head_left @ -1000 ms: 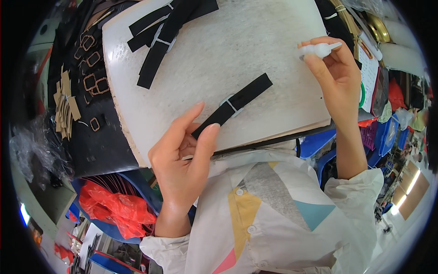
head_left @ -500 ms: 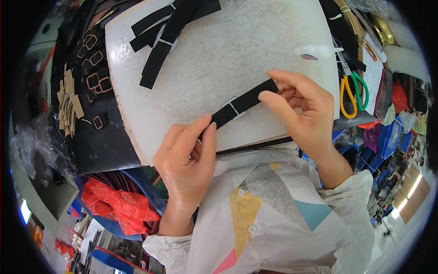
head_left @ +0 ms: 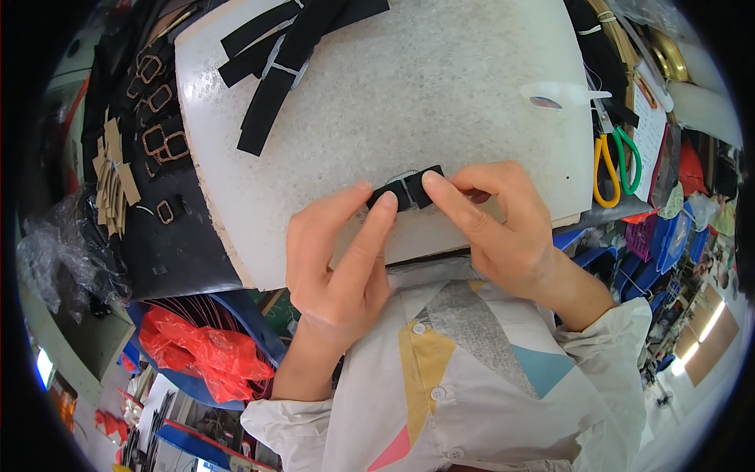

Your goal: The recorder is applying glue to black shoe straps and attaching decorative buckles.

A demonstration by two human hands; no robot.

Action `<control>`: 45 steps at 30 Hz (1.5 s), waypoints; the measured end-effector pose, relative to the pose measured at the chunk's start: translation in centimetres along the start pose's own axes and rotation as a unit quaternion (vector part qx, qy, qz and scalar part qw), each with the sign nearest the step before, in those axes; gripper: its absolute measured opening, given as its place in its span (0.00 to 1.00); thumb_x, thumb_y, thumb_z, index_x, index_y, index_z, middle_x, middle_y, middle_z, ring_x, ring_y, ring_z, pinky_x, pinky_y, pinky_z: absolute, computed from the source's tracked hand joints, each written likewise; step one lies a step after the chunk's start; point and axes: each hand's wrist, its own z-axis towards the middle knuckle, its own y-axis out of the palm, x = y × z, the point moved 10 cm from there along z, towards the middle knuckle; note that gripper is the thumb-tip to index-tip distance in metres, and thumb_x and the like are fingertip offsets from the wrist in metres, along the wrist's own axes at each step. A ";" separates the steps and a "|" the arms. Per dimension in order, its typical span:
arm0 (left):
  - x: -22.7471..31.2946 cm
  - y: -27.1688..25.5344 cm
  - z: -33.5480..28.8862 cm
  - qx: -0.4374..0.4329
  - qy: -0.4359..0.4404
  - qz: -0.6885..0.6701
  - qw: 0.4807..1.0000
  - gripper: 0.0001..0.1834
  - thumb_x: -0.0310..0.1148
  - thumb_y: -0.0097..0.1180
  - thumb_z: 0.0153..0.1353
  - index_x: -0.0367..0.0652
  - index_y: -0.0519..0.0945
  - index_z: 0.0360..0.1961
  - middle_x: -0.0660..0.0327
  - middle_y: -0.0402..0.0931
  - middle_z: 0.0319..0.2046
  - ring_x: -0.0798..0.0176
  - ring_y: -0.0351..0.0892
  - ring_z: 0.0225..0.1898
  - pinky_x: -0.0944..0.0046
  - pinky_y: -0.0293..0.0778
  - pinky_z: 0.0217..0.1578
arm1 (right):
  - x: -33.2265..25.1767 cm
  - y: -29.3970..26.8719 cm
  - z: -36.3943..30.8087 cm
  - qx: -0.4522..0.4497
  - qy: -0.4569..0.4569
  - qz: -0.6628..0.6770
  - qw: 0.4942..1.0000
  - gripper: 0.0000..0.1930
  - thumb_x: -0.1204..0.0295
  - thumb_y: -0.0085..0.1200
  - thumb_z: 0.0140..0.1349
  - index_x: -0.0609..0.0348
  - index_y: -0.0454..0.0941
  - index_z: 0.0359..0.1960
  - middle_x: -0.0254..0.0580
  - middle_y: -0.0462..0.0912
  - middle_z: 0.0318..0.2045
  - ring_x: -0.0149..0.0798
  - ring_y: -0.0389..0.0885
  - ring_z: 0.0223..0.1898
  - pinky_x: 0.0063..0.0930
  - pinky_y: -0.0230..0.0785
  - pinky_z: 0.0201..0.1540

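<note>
A short black strap (head_left: 391, 189) with a silver-grey buckle (head_left: 407, 186) around its middle is held low over the front of the white work board (head_left: 472, 94). My left hand (head_left: 340, 259) pinches its left end between thumb and fingers. At the right end, my right hand (head_left: 503, 220) grips it with the thumb on top and the fingers curled beneath. Both ends of the strap are partly covered by my fingers. Farther off, several black straps (head_left: 271, 102) with similar buckles lie piled crosswise at the board's far left.
Copper-coloured square buckles (head_left: 160, 97) and a bundle of tan strips (head_left: 116, 177) lie left of the board. On its right are scissors with yellow and green handles (head_left: 605, 169) and a white translucent tool (head_left: 550, 94). A blue bin holds a red plastic bag (head_left: 200, 358) at lower left.
My hands have come closer together and the right hand has moved left and lower. The held strap now shows a shorter length, with the buckle between my fingertips.
</note>
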 end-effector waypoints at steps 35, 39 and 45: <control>2.5 2.6 -1.1 -0.175 0.082 0.237 0.952 0.21 0.44 0.54 0.66 0.37 0.84 0.47 0.60 0.78 0.53 0.53 0.73 0.59 0.46 0.60 0.61 | -2.8 2.0 -0.3 -0.029 -0.093 -0.317 0.943 0.16 0.70 0.56 0.52 0.64 0.83 0.41 0.40 0.80 0.46 0.38 0.76 0.52 0.34 0.67 0.44; 2.6 3.1 -1.9 -0.176 0.102 0.309 0.929 0.26 0.52 0.45 0.70 0.41 0.85 0.47 0.64 0.76 0.56 0.57 0.71 0.62 0.40 0.44 0.67 | -3.2 2.7 -0.3 -0.037 -0.094 -0.340 0.935 0.14 0.70 0.54 0.51 0.64 0.82 0.38 0.38 0.81 0.44 0.39 0.77 0.54 0.36 0.68 0.50; 3.0 3.1 -2.0 -0.133 0.116 0.336 0.925 0.20 0.46 0.46 0.69 0.44 0.85 0.45 0.67 0.76 0.55 0.62 0.76 0.57 0.41 0.44 0.67 | -3.8 3.4 0.0 -0.079 -0.151 -0.388 0.906 0.14 0.70 0.53 0.48 0.66 0.83 0.34 0.41 0.82 0.44 0.41 0.78 0.52 0.39 0.69 0.56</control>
